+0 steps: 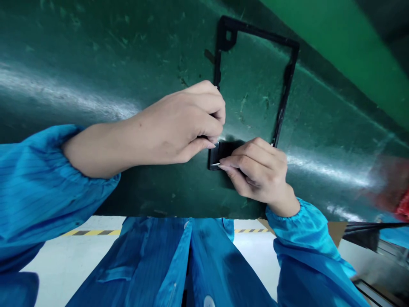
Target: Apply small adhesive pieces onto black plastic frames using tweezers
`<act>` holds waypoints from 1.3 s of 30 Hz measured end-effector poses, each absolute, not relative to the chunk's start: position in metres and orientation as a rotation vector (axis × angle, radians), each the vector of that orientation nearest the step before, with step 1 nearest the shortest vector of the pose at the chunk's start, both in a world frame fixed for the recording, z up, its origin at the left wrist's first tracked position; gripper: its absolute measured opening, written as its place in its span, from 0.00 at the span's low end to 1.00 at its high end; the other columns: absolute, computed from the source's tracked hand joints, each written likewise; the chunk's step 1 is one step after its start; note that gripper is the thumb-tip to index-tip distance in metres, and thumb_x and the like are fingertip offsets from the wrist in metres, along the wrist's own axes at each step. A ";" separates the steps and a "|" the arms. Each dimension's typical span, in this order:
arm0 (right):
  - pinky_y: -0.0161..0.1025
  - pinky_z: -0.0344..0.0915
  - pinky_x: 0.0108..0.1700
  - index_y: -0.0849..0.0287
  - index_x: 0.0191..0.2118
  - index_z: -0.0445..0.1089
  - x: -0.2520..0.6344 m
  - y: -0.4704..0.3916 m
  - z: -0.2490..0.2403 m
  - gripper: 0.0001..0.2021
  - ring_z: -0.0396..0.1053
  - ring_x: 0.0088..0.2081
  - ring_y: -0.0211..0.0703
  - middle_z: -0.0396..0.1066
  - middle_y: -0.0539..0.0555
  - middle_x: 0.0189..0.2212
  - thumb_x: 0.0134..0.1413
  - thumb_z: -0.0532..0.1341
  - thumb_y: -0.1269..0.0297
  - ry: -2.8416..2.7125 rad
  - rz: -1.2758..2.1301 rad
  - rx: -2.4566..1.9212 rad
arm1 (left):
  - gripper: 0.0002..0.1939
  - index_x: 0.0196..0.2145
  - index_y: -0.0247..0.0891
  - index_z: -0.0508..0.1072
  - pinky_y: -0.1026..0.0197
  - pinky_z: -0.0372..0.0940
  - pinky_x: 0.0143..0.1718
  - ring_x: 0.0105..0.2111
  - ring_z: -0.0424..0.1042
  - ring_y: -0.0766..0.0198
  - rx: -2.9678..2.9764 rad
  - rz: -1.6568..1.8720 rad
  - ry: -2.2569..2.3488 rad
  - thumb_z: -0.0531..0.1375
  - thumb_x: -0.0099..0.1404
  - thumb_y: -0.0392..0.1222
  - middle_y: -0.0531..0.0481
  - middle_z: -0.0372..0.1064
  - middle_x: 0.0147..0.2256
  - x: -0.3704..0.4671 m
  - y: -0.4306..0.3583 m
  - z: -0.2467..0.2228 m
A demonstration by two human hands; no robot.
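While left hand (pixel 188 123) curls closed, right hand (pixel 258 170) pinches sliver (pixel 215 164) — frame corner (pixel 211 161) beside both.

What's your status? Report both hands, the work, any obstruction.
Left hand: fingertips at thin black rectangular frame, near-left corner. Right hand: fingertips pinched on thin pale sliver there. Frame flat on green tabletop; right hand hides part of near side.

Pale floor (pixel 252 247), yellow-black striping (pixel 105 233).
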State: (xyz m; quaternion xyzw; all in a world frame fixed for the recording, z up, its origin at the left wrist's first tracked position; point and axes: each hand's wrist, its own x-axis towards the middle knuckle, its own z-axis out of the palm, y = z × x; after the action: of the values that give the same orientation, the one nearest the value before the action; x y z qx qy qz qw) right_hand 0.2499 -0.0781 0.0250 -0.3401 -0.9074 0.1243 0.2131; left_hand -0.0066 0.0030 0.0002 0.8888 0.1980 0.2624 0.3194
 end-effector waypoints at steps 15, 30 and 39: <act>0.40 0.69 0.36 0.56 0.40 0.77 0.249 -0.075 0.024 0.02 0.71 0.34 0.40 0.76 0.51 0.32 0.63 0.68 0.65 -2.464 0.400 -0.954 | 0.10 0.30 0.44 0.78 0.42 0.71 0.56 0.56 0.73 0.46 2.316 0.689 0.521 0.61 0.70 0.39 0.43 0.77 0.46 -0.007 0.003 0.000; 0.41 0.68 0.37 0.57 0.40 0.77 0.246 -0.074 0.025 0.02 0.71 0.33 0.41 0.77 0.52 0.32 0.62 0.69 0.66 -2.401 0.386 -1.009 | 0.10 0.29 0.44 0.77 0.42 0.71 0.55 0.55 0.73 0.45 2.279 0.701 0.523 0.61 0.69 0.39 0.43 0.76 0.45 -0.006 0.003 0.001; 0.40 0.68 0.36 0.59 0.39 0.78 0.245 -0.075 0.027 0.03 0.70 0.34 0.40 0.76 0.53 0.32 0.61 0.70 0.68 -2.431 0.439 -0.971 | 0.10 0.29 0.43 0.77 0.41 0.71 0.57 0.56 0.73 0.44 2.301 0.705 0.519 0.61 0.70 0.38 0.43 0.76 0.45 -0.005 0.002 0.000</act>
State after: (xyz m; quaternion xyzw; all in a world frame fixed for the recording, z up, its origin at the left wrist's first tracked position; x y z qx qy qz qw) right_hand 0.2452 -0.0752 0.0273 -0.3552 -0.8888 0.1607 0.2411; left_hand -0.0054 0.0016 0.0002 0.8812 0.1987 0.2699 0.3335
